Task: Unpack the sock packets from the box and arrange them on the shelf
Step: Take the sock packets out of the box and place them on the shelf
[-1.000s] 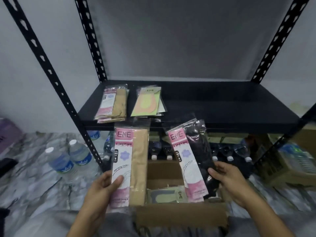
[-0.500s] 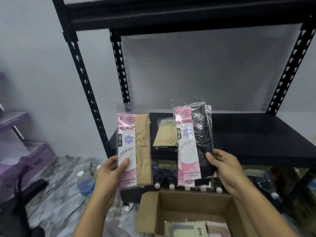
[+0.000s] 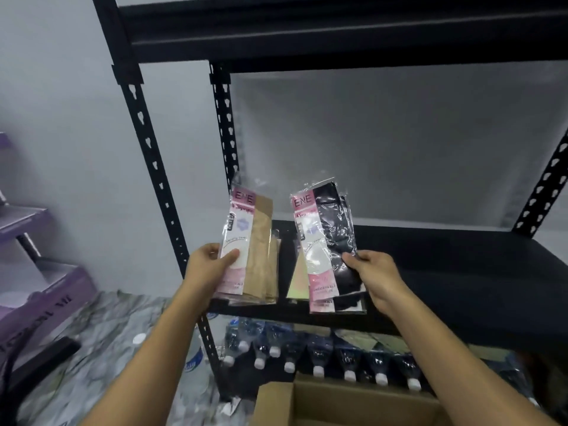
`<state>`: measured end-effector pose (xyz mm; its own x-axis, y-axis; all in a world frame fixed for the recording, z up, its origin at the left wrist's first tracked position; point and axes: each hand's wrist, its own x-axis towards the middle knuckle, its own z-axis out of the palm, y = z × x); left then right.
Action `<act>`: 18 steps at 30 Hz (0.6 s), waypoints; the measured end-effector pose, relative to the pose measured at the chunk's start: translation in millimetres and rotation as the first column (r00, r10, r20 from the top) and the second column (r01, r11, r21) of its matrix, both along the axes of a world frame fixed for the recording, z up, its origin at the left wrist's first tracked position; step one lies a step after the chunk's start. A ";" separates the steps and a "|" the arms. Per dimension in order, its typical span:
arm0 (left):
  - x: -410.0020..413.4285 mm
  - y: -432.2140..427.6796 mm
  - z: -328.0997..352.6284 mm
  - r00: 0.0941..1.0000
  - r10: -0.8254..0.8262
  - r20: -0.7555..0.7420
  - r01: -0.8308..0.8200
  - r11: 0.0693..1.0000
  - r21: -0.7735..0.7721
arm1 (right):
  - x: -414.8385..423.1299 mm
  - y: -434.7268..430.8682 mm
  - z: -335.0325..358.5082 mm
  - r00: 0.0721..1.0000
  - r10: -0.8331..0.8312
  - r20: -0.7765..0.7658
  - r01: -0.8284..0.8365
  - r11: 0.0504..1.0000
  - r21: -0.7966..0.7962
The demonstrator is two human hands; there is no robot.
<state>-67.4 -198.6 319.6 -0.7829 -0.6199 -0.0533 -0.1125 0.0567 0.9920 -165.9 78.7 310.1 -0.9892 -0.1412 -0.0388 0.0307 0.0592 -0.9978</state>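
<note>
My left hand [image 3: 209,265] grips a beige sock packet [image 3: 261,250] with a pink ENE label, held upright over the left end of the black shelf [image 3: 461,272]. My right hand [image 3: 375,275] grips a black sock packet [image 3: 335,238] with the same label, tilted slightly left over the shelf's front edge. Behind them, packets lying on the shelf are mostly hidden; a yellow-green packet [image 3: 297,282] shows between the two held ones. The open cardboard box [image 3: 276,404] sits at the bottom, its contents out of view.
Black slotted uprights [image 3: 153,179] frame the shelf, with an upper shelf [image 3: 338,29] overhead. Several water bottles [image 3: 319,358] lie under the shelf. Purple boxes [image 3: 40,296] stand at the left on the marbled floor [image 3: 101,348].
Both hands have carried their packets forward from above the box to the shelf. The view has tilted up, so the box has dropped to the bottom edge.
</note>
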 end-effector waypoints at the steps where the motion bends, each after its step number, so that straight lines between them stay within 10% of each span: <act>1: -9.0 -3.1 -0.3 1.000 0.012 0.011 -0.011 0.999 -0.041 | -7.8 -3.9 -0.6 1.000 -0.005 -0.002 0.005 1.000 0.006; 18: -68.8 -17.7 -54.5 0.907 0.191 0.376 0.058 0.826 -0.560 | -53.3 -44.0 -41.4 0.994 -0.088 -0.062 0.107 0.873 0.476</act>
